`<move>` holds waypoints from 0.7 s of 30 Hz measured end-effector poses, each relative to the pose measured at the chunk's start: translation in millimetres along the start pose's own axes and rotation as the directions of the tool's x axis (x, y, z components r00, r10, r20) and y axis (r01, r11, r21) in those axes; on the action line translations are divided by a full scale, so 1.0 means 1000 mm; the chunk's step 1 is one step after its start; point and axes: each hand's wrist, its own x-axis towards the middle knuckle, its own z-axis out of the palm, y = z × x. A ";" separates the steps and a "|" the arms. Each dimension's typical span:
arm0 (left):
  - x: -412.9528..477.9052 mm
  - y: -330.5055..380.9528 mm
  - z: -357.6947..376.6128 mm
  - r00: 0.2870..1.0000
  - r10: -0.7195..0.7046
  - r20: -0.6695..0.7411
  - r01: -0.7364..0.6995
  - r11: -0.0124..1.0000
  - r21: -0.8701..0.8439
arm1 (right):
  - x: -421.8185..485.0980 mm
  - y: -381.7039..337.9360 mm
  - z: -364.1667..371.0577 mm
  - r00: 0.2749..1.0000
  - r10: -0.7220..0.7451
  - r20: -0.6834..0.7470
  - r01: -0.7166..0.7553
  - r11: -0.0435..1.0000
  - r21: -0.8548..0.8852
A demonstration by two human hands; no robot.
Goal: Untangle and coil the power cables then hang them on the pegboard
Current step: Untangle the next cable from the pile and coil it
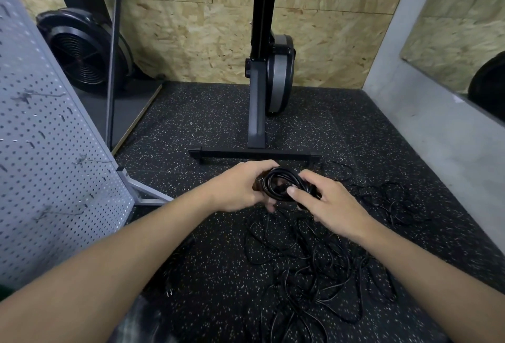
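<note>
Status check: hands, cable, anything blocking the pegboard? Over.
Left hand and right hand both grip one coiled cable. Tangled cables lie on the floor beneath. Pegboard at left, nothing hung yet, path open.

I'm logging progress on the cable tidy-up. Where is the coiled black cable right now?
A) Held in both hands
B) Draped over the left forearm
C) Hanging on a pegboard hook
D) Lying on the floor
A: the left hand and right hand both grip the coiled cable above the tangled cables; the pegboard hooks hold nothing.
</note>
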 end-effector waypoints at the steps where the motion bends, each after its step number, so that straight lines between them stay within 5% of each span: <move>1: -0.004 -0.002 -0.001 1.000 -0.003 -0.019 0.003 0.999 0.039 | 0.002 0.002 0.002 1.000 0.000 0.029 0.000 1.000 0.007; 11: -0.037 0.002 -0.019 0.998 0.025 -0.054 0.010 0.827 0.562 | 0.012 -0.009 0.013 0.915 -0.043 0.400 -0.030 0.984 0.173; 16: -0.050 -0.007 -0.030 0.994 0.074 -0.082 0.001 0.737 0.675 | 0.011 -0.018 0.018 0.895 -0.068 0.440 -0.018 0.982 0.187; 21: -0.057 -0.016 -0.046 0.992 -0.020 -0.127 0.095 0.788 0.609 | 0.021 -0.014 0.032 0.917 -0.020 0.399 -0.002 0.998 0.056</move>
